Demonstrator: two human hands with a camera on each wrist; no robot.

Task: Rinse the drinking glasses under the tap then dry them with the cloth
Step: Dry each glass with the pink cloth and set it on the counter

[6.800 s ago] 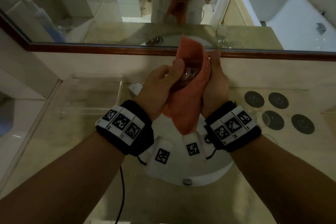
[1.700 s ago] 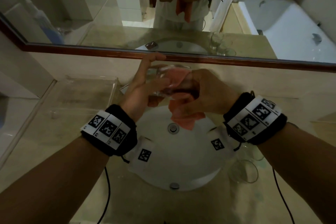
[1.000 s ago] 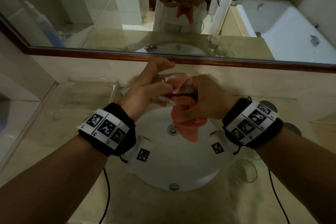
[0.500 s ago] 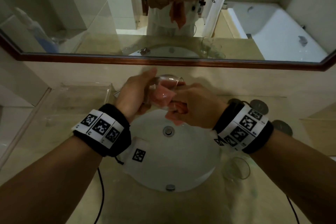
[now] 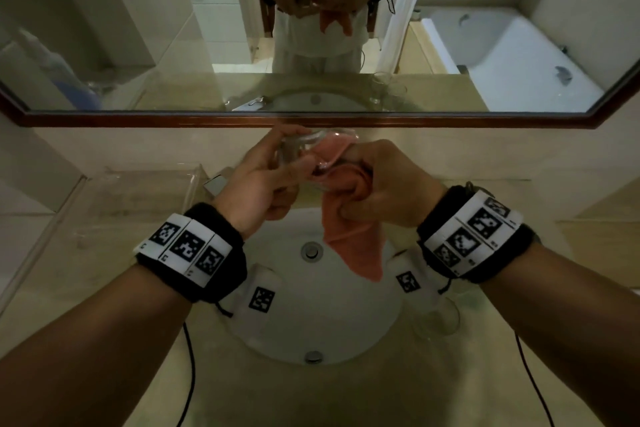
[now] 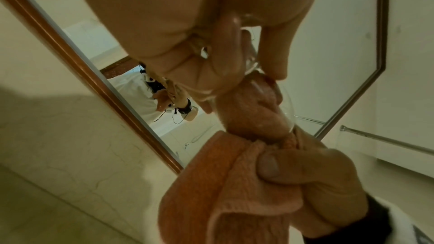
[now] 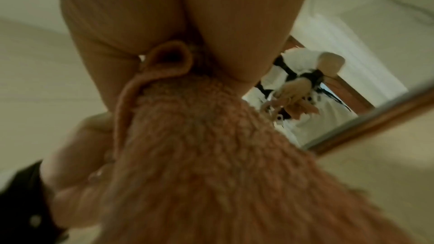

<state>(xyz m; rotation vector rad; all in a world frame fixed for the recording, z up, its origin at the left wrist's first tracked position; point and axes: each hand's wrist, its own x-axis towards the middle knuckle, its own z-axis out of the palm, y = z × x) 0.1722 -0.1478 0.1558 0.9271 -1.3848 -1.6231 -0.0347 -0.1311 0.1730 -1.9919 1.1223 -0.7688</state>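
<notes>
- Drinking glass (image 5: 313,149), clear, held above the basin at centre frame in the head view, tipped on its side with its mouth toward the right.
- Left hand (image 5: 258,180) grips the glass, fingers curled round its wall; the left wrist view shows the fingers (image 6: 225,57) wrapped on it.
- Right hand (image 5: 384,187) clenches the cloth (image 5: 349,229), thumb pinching the fabric against the curled fingers.
- Cloth is orange and nubbly; one end is stuffed into the glass mouth, the loose tail hangs down over the basin.
- Basin (image 5: 329,315) is white and round, sunk into the counter, drain plug at centre, overflow hole at its lower rim.
- Counter (image 5: 114,288) is pale beige stone, veined, glossy.
- Second glass (image 5: 438,319) stands on the counter just right of the basin, lower right of centre, partly hidden under the right wrist.
- Clear tray (image 5: 138,198) sits on the counter at middle left.
- Tap (image 5: 216,184), chrome, only a corner showing behind the left hand.
- Mirror (image 5: 485,80) with a brown wood frame spans the upper frame; it reflects both hands with the cloth, a white bathtub at upper right, tiled walls at upper left.
- Right wrist view is blurred: cloth and palm fill it.
</notes>
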